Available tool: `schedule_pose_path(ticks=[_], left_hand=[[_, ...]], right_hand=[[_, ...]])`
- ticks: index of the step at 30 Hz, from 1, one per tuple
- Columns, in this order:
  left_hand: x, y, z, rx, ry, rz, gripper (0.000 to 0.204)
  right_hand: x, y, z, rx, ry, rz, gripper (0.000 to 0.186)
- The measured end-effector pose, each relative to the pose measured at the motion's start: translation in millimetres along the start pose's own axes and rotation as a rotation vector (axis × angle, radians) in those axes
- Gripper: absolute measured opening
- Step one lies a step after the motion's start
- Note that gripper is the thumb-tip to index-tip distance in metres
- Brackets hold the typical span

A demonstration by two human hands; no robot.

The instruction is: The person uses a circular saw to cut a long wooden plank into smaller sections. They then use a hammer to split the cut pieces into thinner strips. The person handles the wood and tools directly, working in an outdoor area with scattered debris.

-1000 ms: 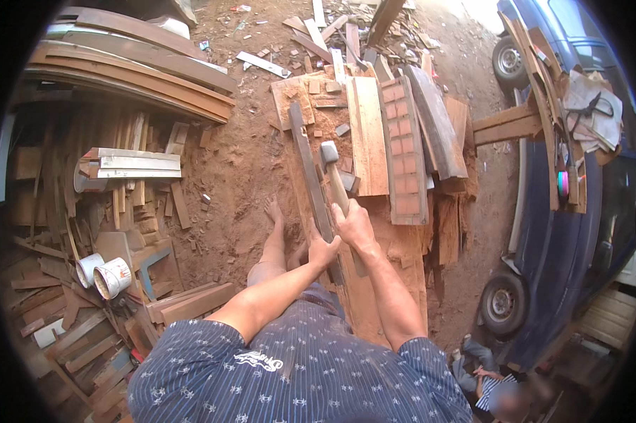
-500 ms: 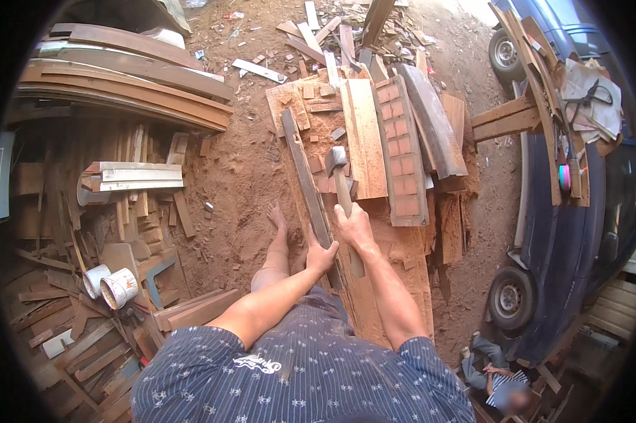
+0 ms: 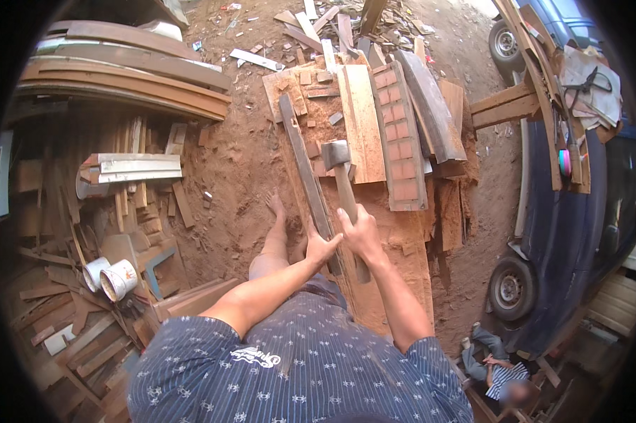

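My right hand (image 3: 362, 234) is closed around the wooden handle of a hammer (image 3: 345, 189). Its grey metal head points away from me, above the bench and right of a long dark wooden bar (image 3: 302, 158). That bar lies lengthwise along the left side of the wooden bench (image 3: 364, 303). Gripping the bar near its close end is my left hand (image 3: 323, 248), its thumb side toward the hammer handle. The handle's lower end sticks out below my right hand. Whether the hammer head touches anything beneath it is unclear.
Right of the hammer lie a pale plank (image 3: 362, 127), a frame of reddish blocks (image 3: 401, 141) and a dark thick board (image 3: 431, 106). Stacked lumber (image 3: 120, 63), offcuts and white buckets (image 3: 118, 279) stand left. A blue vehicle (image 3: 565, 247) and a seated person (image 3: 498, 370) are right.
The hammer's head has risen toward me and looks larger. My right hand has shifted slightly right and down, while my left hand keeps its hold on the bar. The view has shifted slightly.
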State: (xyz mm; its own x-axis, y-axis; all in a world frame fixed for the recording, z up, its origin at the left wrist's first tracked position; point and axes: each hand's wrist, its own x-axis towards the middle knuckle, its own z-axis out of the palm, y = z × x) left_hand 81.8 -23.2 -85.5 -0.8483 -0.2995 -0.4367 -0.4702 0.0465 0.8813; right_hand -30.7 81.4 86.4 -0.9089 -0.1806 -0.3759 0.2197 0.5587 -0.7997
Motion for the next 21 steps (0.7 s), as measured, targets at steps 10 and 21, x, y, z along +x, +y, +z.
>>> schedule_pose_path(ticks=[10, 21], left_hand=[[-29.8, 0.6, 10.4, 0.146, -0.196, -0.357, 0.131], [-28.4, -7.4, 10.5, 0.217, -0.103, -0.385, 0.132]], right_hand=[[-23.2, 72.3, 28.8, -0.276, -0.059, 0.106, 0.041], [-50.3, -36.0, -13.6, 0.042, 0.156, -0.127, 0.035]])
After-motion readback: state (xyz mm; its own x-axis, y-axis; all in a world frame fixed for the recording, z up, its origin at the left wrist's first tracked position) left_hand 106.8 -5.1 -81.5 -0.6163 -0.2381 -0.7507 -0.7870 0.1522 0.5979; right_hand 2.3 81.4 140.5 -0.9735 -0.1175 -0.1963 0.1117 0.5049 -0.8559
